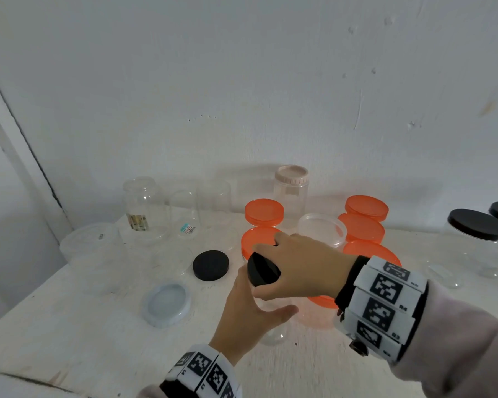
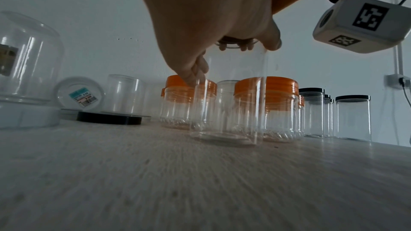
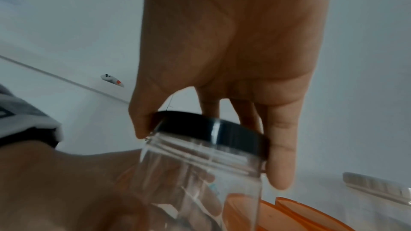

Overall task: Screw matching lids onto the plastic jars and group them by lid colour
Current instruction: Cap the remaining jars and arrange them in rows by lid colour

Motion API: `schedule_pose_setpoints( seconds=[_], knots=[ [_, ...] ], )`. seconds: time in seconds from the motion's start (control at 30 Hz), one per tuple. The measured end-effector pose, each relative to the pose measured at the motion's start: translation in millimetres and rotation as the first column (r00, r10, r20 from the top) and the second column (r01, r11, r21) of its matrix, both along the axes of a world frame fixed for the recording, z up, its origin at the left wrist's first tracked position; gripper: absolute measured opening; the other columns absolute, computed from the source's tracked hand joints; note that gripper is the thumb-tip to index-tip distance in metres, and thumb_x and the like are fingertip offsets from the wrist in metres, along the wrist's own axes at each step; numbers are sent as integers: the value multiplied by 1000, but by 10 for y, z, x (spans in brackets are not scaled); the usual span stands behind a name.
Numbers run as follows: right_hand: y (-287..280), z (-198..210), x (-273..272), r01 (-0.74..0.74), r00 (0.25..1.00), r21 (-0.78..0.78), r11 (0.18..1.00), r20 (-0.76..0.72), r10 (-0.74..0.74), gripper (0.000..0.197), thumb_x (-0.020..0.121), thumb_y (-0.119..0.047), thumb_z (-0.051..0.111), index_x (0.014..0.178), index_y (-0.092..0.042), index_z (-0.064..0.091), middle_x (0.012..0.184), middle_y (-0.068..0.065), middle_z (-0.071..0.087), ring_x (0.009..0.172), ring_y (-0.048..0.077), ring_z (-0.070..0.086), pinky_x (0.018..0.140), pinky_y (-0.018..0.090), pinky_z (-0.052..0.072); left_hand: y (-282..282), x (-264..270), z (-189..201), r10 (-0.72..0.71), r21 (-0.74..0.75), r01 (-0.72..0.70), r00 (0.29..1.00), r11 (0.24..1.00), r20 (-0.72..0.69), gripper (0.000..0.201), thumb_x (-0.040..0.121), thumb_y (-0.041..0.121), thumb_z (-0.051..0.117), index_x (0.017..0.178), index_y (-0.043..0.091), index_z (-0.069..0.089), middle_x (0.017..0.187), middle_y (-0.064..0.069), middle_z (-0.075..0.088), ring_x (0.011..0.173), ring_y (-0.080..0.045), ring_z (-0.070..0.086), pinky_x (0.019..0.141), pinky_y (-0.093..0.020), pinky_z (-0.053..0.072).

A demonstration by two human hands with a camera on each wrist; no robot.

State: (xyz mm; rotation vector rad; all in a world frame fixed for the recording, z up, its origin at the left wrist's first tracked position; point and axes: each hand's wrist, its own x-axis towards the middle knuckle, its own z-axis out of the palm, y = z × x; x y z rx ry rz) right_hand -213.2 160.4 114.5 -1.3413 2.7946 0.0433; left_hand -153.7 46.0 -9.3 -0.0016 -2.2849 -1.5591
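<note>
A clear plastic jar stands upright on the white table near the front middle. My left hand grips its body from the left side, thumb on the near side. My right hand comes from above and holds a black lid on the jar's mouth, fingers curled round the rim. In the right wrist view the black lid sits tilted over the threaded neck of the jar, with thread showing below it. The left wrist view shows the jar on the tabletop.
Several orange-lidded jars stand just behind and right of my hands. Black-lidded jars are at far right. A loose black lid and a pale lid lie to the left. Upturned clear jars and a pink-lidded jar line the wall.
</note>
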Motion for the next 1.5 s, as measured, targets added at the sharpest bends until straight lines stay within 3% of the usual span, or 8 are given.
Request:
schedule_pose_setpoints(
  seconds=[0.1, 0.2, 0.43, 0.57, 0.8, 1.23, 1.37, 1.5],
  knots=[
    [-90, -144, 107, 122, 985, -37, 992, -120, -126, 62, 84, -71, 36, 122, -23, 46, 97, 5, 44, 83, 23, 44, 64, 31, 36, 8, 1, 9, -16, 21, 16, 1000, 1000, -19, 76, 59, 50, 83, 124, 37, 47, 114, 23, 56, 110, -1, 57, 90, -22, 51],
    [-158, -208, 157, 213, 957, -40, 976, -193, -216, 65, 86, -74, 27, 121, -23, 45, 92, 7, 40, 76, 24, 44, 59, 31, 32, 10, 2, 26, -26, 46, 28, 999, 999, -33, 72, 58, 51, 82, 121, 39, 50, 113, 27, 55, 109, 0, 58, 87, -19, 51],
    [-115, -182, 74, 153, 974, -12, 988, -165, -152, 61, 81, -74, 30, 115, -26, 46, 92, 3, 43, 71, 20, 47, 58, 29, 36, -33, -12, 14, -26, 12, 26, 1000, 1000, -9, 74, 59, 48, 85, 122, 43, 46, 116, 23, 58, 110, -1, 58, 91, -28, 52],
    [-89, -180, 42, 82, 980, -21, 996, -179, -84, 63, 80, -76, 29, 117, -27, 47, 94, 0, 44, 70, 18, 45, 57, 28, 32, -54, -7, 58, -30, -9, 30, 1000, 1000, 1, 69, 55, 53, 83, 113, 57, 44, 112, 26, 61, 105, 3, 59, 80, -14, 51],
    [-62, -154, -4, -11, 979, -21, 1000, -203, 6, 61, 81, -73, 33, 118, -28, 49, 90, -1, 46, 67, 16, 45, 53, 26, 28, -101, 1, 70, -41, -3, 41, 999, 999, -1, 68, 56, 42, 87, 114, 40, 51, 106, 20, 66, 100, 0, 63, 79, -12, 50],
    [-4, 86, -140, -254, 967, 109, 961, 41, 251, 58, 83, -65, 49, 134, -41, 32, 98, -7, 37, 68, 8, 39, 58, 23, 29, -184, 10, 87, -94, 17, 93, 991, 996, 93, 69, 52, 42, 90, 111, 41, 54, 103, 23, 67, 98, 4, 62, 77, -7, 46],
    [-2, 147, -130, -291, 956, 149, 945, 92, 280, 60, 86, -61, 52, 138, -42, 30, 107, -5, 40, 80, 18, 47, 65, 26, 35, -248, 7, 98, -136, 2, 138, 979, 990, 152, 76, 47, 51, 89, 114, 41, 53, 106, 26, 65, 101, 6, 61, 80, -7, 46],
    [-14, 247, -105, -406, 910, 169, 898, 166, 380, 62, 85, -51, 60, 139, -47, 30, 121, -4, 38, 101, 19, 43, 76, 27, 38, -361, -21, 132, -224, 18, 226, 948, 974, 227, 75, 49, 42, 92, 113, 48, 55, 111, 20, 65, 107, 1, 61, 91, -21, 51]
  ],
)
